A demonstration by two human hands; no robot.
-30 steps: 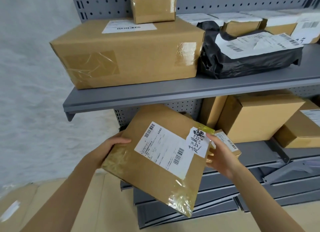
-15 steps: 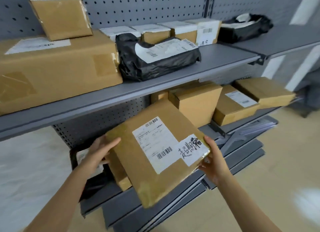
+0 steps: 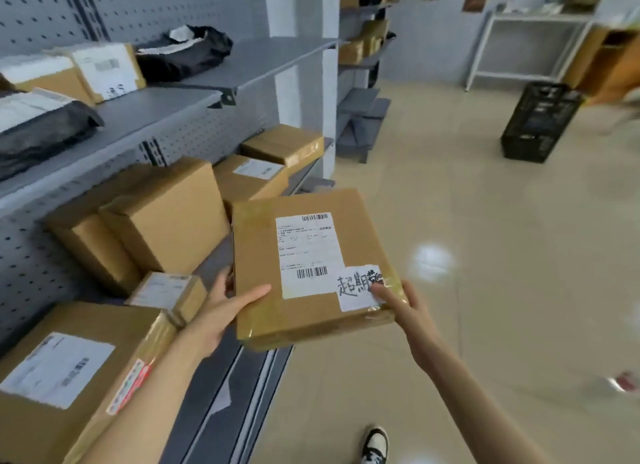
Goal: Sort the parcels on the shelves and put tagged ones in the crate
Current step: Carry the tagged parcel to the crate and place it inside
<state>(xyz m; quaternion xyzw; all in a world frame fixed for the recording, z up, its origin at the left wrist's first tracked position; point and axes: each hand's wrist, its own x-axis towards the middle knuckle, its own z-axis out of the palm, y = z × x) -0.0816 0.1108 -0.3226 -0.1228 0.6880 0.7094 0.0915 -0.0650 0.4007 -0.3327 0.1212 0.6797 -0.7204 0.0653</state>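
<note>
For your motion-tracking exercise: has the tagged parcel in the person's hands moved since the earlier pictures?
Yes. The tagged parcel has come away from the shelves to the right, out over the floor toward the black crate, carried by the left hand and right hand.

One flat parcel (image 3: 308, 266) is being held at the frame's centre, bearing two labels. Six cardboard boxes are being counted on the lower shelf at left, and two more plus two black bags on the upper shelf at upper left. One black crate (image 3: 540, 122) is being seen at upper right, one shoe (image 3: 375, 444) at bottom.
</note>
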